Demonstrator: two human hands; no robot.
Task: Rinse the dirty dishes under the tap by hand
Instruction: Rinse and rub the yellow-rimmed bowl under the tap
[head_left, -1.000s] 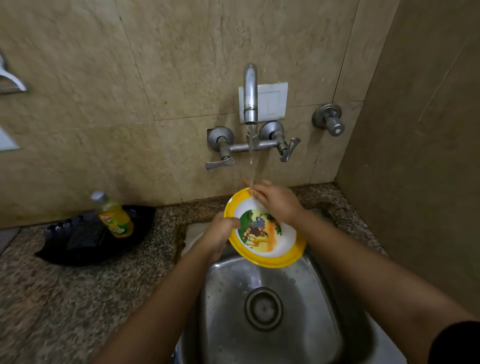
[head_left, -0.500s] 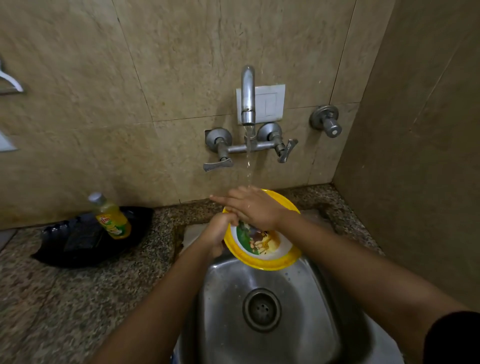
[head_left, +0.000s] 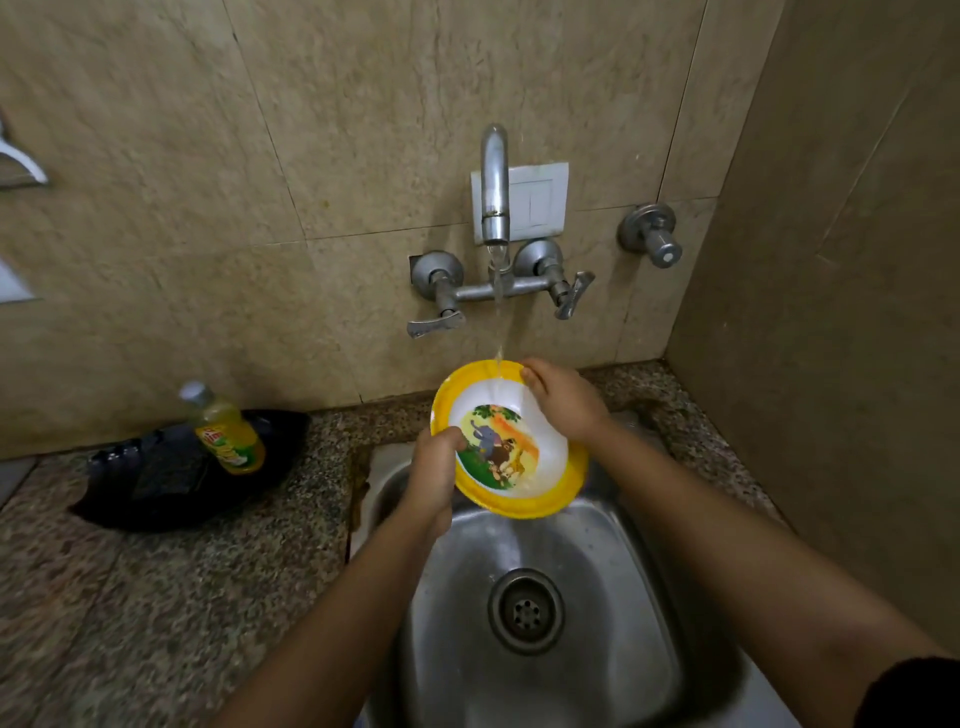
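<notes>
A yellow-rimmed plate (head_left: 540, 457) with a white centre and a cartoon animal picture is tilted over the steel sink (head_left: 597, 587). My left hand (head_left: 436, 475) grips its left rim, thumb on the face. My right hand (head_left: 563, 400) lies on the plate's upper right part, fingers curled at the top rim. Water runs from the wall tap (head_left: 494, 182) onto the plate's upper edge and flows down across its face.
A yellow dish-soap bottle (head_left: 226, 431) leans on a black tray (head_left: 156, 488) on the granite counter (head_left: 130, 597) at the left. Lever handles (head_left: 435, 327) flank the tap. A separate valve (head_left: 655, 240) sticks out at the right. A side wall closes the right.
My right hand slid from the plate's upper middle to its upper right, uncovering the picture. The plate tipped more upright under the stream. My left hand kept its grip.
</notes>
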